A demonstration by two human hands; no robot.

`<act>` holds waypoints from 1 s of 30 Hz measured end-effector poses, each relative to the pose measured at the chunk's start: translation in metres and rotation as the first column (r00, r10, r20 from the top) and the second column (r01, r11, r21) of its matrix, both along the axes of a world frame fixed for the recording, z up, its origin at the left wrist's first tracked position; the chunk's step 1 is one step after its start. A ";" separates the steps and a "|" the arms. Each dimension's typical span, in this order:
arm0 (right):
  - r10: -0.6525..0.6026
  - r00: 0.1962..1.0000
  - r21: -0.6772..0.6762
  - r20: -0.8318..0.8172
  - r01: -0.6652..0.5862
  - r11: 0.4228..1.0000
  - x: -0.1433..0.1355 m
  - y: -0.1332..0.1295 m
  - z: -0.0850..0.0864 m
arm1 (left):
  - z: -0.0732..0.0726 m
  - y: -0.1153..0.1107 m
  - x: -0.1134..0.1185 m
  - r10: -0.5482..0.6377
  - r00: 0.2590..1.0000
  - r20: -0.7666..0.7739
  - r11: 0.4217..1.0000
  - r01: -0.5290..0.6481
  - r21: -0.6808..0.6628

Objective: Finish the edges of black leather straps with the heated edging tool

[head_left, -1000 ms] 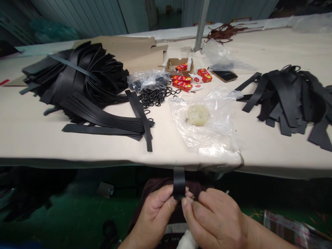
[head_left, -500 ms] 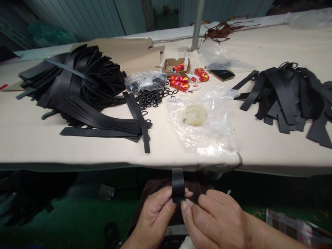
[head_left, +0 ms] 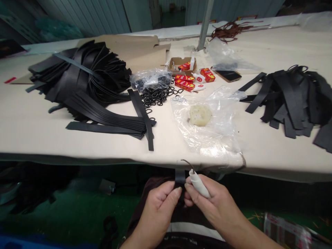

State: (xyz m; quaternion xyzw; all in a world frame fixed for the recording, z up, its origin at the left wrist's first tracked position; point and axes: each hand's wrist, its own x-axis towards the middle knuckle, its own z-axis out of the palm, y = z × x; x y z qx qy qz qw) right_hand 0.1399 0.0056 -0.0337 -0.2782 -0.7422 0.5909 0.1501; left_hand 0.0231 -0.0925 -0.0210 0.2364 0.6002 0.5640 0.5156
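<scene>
Over my lap, my left hand [head_left: 162, 204] is closed on a black strap [head_left: 180, 176] of leather-like material, thumb lying on its surface. The strap's upper part stands up toward the table edge; its lower part is mostly hidden by my fingers and dark clothing. Close on its right, my right hand [head_left: 210, 197] is wrapped round a white-handled awl [head_left: 199, 185]. The awl's thin, curved metal tip points up and left, above the strap. Whether my right fingertips also touch the strap, I cannot tell.
On the table lie a large pile of black straps [head_left: 85, 76], black metal rings [head_left: 155, 97], red glue boxes [head_left: 184, 84], a yellowish wax block [head_left: 201, 115] on a plastic bag [head_left: 223, 135], a phone [head_left: 228, 75] and more black straps [head_left: 290, 100]. A metal post [head_left: 206, 26] rises behind.
The white-handled awl has come into view upright in my right hand. The strap sits lower between my hands, less of it showing. The view has shifted slightly left.
</scene>
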 end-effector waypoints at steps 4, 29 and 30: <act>-0.124 0.992 -0.534 0.014 0.112 0.838 -0.008 -0.007 -0.006 | -0.002 0.002 0.001 -0.005 0.989 0.150 1.000 0.007 -0.011; -0.096 0.993 -0.641 0.066 0.116 0.759 -0.016 -0.015 -0.001 | -0.008 -0.013 -0.003 -0.014 0.905 0.425 1.000 0.005 0.022; -0.096 0.994 -0.597 0.055 0.110 0.795 -0.016 -0.016 -0.003 | -0.008 -0.012 -0.003 -0.011 0.907 0.420 1.000 0.002 0.022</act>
